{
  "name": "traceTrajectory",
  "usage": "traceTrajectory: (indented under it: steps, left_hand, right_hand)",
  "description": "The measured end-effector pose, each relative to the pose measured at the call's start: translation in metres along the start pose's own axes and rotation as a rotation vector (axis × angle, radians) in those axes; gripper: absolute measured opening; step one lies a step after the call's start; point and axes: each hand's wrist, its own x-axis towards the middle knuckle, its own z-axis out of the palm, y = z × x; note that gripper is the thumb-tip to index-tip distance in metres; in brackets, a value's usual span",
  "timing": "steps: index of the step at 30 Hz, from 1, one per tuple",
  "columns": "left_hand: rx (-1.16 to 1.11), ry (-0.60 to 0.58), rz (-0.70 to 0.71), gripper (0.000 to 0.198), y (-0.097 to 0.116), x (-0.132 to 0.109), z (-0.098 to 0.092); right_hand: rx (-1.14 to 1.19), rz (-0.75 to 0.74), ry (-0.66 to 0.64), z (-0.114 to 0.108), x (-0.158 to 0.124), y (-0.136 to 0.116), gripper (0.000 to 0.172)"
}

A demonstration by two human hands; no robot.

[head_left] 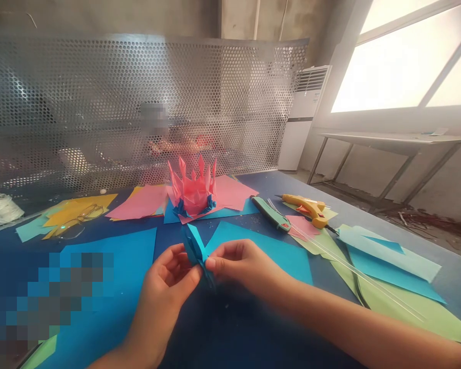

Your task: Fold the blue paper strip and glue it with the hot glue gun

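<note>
Dark blue surface (215, 335): folded blue paper (194, 245) held above it, pinched by fingertips of left grip (163, 287) and right grip (246, 260), presumably so its creases are not crushed. Pink paper model (194, 199) stood beyond; glue gun (312, 210) laid at right, seemingly for easy reach.

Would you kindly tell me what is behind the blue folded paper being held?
Behind the blue folded paper are the pink spiked paper piece and, farther back, the perforated metal screen. Whatever lies directly behind its folds is covered.
</note>
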Motion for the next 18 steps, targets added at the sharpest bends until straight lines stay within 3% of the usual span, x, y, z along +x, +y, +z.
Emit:
traceTrajectory:
  steps: [3,8,18]
  left_hand:
    - [-0.001,0.045,-0.007,0.054,-0.0007,-0.0004,-0.0002]
    - [-0.03,0.002,-0.013,0.049,0.0002,-0.0007,-0.0008]
    - [-0.075,-0.197,-0.025,0.024,0.0085,-0.0029,-0.0011]
  right_hand:
    - [0.045,0.047,-0.017,-0.0009,0.0004,0.0034,0.043]
    - [0.031,0.024,-0.05,-0.0011,0.0004,0.003,0.043]
    - [-0.119,-0.172,-0.058,0.0016,-0.0065,-0.0024,0.036]
